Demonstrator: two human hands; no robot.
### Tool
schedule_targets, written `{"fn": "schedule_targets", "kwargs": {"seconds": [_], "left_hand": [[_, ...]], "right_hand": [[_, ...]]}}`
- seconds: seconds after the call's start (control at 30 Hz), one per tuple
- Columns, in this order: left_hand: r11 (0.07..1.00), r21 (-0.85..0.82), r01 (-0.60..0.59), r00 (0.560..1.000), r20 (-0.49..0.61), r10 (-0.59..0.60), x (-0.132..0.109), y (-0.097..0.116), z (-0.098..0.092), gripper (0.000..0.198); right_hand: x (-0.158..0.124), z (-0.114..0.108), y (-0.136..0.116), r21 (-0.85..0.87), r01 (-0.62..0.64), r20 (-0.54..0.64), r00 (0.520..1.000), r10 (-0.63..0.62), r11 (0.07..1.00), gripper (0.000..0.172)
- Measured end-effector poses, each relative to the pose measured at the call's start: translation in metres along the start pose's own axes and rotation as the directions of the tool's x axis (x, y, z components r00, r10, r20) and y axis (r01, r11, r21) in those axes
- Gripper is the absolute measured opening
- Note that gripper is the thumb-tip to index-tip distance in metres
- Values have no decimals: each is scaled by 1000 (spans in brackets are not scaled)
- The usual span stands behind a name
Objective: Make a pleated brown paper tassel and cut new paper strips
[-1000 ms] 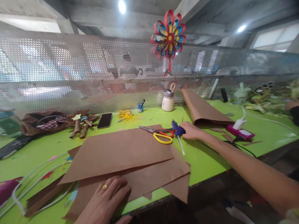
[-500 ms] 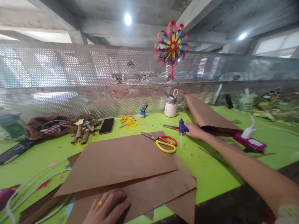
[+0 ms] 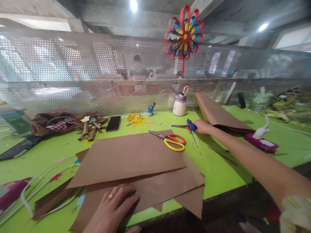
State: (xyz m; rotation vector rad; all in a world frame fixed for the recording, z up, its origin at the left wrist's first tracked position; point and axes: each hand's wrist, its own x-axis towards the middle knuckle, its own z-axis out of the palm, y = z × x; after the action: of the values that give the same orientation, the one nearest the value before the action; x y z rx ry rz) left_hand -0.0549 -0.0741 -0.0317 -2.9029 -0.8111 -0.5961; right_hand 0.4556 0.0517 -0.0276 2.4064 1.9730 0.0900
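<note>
Several sheets of brown paper [image 3: 131, 158] lie overlapping on the green table [image 3: 216, 174]. My left hand [image 3: 116, 204], with a yellow ring, rests on the lower sheets near the front edge, fingers spread and holding nothing. Farther off, my right hand [image 3: 202, 127] is closed on a blue glue gun [image 3: 190, 124] with a pale glue stick hanging from it. Scissors [image 3: 171, 140] with red and yellow handles lie across the top sheet's far right corner. A dark blade-like tool [image 3: 179, 126] lies just left of the glue gun.
A bottle [image 3: 179, 104], a blue jar [image 3: 150, 112], yellow shreds [image 3: 136, 119] and a phone [image 3: 113, 124] stand or lie farther back. Folded brown paper [image 3: 218, 115] and a magenta power strip [image 3: 261, 143] are at right. White cables [image 3: 41, 176] loop at left.
The view has tilted down slightly, so things appear higher. The glue gun has turned, and its glue stick now slants to the right. My left hand stays on the paper.
</note>
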Motion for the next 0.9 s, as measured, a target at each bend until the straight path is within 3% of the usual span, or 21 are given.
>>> {"fn": "schedule_targets", "kwargs": {"seconds": [0.2, 0.33, 0.47, 0.6, 0.77, 0.9], "left_hand": [[998, 57, 20, 1000, 7, -20, -3, 2, -4, 41], [999, 47, -1, 1000, -3, 1, -2, 3, -6, 39], [999, 36, 11, 1000, -8, -11, -2, 2, -3, 38], [999, 29, 23, 1000, 6, -23, -6, 1, 1, 36], [997, -21, 79, 992, 102, -76, -4, 3, -3, 35], [998, -12, 55, 983, 174, -52, 0, -3, -10, 41]], "right_hand": [[-20, -23, -15, 31, -5, -14, 1000, 6, 1000, 18], [-39, -38, -54, 70, 134, -104, 986, -127, 989, 27], [-58, -31, -107, 140, 312, -25, 950, -312, 940, 20], [-62, -19, -136, 194, 344, -3, 937, -350, 919, 34], [-60, -26, -136, 260, 275, -33, 961, -276, 925, 47], [-82, -37, -112, 296, 209, -144, 974, -173, 932, 55]]}}
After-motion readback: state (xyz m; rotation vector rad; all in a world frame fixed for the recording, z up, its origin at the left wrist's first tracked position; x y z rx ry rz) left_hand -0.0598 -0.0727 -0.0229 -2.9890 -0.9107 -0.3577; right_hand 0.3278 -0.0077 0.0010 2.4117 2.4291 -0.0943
